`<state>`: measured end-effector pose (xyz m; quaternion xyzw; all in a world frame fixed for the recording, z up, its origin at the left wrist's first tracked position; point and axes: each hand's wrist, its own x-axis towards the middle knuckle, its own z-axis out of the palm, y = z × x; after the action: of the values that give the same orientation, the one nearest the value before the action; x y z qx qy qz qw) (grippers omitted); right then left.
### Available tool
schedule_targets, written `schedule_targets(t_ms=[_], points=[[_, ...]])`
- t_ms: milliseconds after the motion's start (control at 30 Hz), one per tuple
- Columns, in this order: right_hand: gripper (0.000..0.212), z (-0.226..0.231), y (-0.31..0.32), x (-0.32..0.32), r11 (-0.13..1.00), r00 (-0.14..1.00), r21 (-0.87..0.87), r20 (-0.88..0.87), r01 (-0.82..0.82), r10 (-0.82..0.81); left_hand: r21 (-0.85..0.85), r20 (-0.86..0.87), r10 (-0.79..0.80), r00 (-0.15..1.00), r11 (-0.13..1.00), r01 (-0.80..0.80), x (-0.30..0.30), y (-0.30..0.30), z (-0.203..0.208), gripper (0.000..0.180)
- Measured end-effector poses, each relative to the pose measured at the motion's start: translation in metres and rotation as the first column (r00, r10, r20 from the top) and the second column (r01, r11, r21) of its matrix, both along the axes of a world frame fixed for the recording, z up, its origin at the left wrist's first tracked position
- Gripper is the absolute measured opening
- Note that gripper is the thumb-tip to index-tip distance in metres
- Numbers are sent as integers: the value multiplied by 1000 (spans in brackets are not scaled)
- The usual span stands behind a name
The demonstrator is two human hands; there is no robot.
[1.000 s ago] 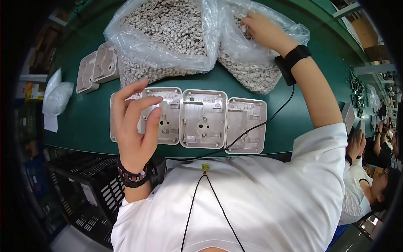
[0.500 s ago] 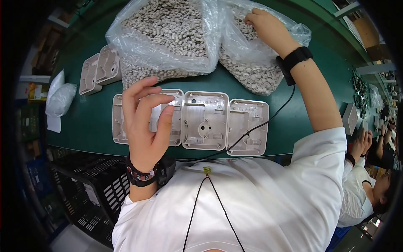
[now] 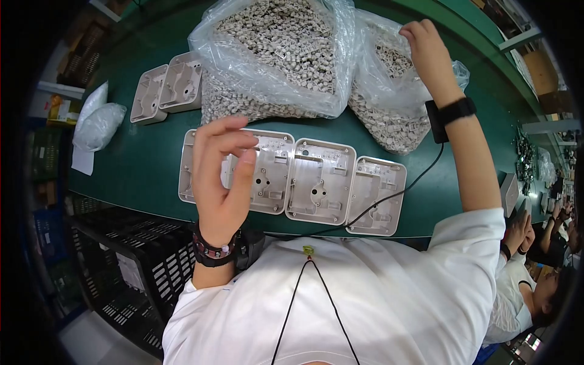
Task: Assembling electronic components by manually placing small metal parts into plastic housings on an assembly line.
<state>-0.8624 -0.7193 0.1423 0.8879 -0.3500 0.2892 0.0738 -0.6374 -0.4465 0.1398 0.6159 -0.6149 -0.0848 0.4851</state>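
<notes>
Above the row of shallow light-grey plastic housings (image 3: 337, 210), my left hand (image 3: 220, 188) hovers with bent fingers and the thumb apart; nothing shows in it. It partly covers the left housings. My right hand (image 3: 433, 64) is raised over the right clear plastic bag (image 3: 389, 118), its fingers bent down and drawn together. Whatever they may hold is too small or hidden to make out. That bag and the larger left bag (image 3: 277, 61) are full of small light-grey plastic parts.
Two deeper grey housings (image 3: 149, 97) stand left of the bags. A crumpled clear bag (image 3: 100, 128) lies at the table's left end. Black crates (image 3: 131, 261) stand below the table's front edge. A black cable (image 3: 398, 193) crosses the right housing. Another person's hands (image 3: 519, 234) are at the right.
My right hand has lifted from the parts in the right bag, fingers drawn together. My left hand stays over the housings, its thumb nearer the index finger. The whole view has shifted slightly.
</notes>
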Motion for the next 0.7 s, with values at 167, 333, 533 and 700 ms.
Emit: schedule_targets(t_ms=[167, 333, 533, 700], points=[[12, 43, 117, 68, 887, 838, -47, 310, -459, 449, -94, -980, -143, 137, 945, 313, -7, -19, -10, 38], [19, 20, 200, 82, 773, 793, 242, -22, -586, 608, -226, -826, 195, -529, 745, 628, -45, -15, 10, 44], [29, 17, 207, 71, 834, 837, 76, 63, -547, 543, -22, -812, 245, -530, 894, 448, -40, -4, -18, 29], [38, 34, 194, 15, 911, 942, 239, 78, -336, 327, -48, -954, -100, 283, 982, 185, 42, 2, -9, 24]])
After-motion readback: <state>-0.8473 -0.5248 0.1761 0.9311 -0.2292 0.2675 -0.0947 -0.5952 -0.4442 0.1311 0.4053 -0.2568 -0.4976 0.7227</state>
